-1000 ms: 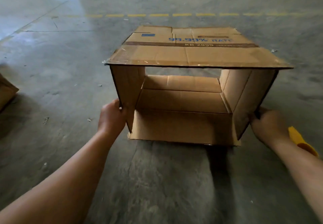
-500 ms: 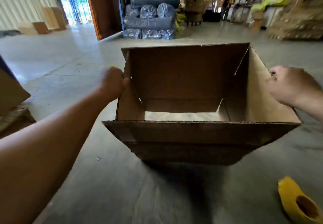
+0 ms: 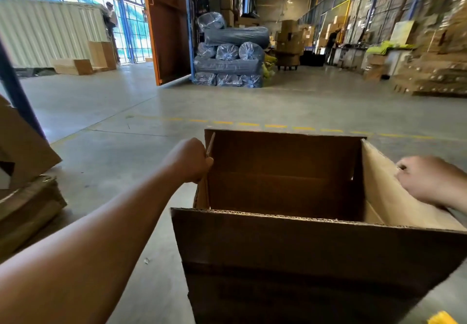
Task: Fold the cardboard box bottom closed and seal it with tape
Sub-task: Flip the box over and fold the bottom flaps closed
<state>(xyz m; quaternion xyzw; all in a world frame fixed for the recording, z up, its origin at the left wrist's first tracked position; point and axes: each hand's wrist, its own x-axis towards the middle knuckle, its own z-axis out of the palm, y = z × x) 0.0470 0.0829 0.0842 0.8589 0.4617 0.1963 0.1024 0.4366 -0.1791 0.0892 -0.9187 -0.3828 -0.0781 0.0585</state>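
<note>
A brown cardboard box (image 3: 303,253) is held up in front of me with its open end facing upward, flaps standing. My left hand (image 3: 189,160) grips the left side flap near the far left corner. My right hand (image 3: 427,179) grips the right side flap from outside, fingers curled over its edge. The near flap fills the lower part of the view and hides the box's underside. A yellow tape dispenser (image 3: 442,319) shows only as a corner at the bottom right on the floor.
Concrete warehouse floor (image 3: 113,146) with a dashed yellow line beyond the box. Flattened cardboard stacks (image 3: 27,197) lie at the left. Wrapped blue rolls (image 3: 232,55), an orange door, and stacked cartons stand far back. A person stands far left by the doorway.
The box went from lying on its side on the floor to upright and raised toward me. Both hands kept hold of the side flaps, and my view tilted up to the warehouse.
</note>
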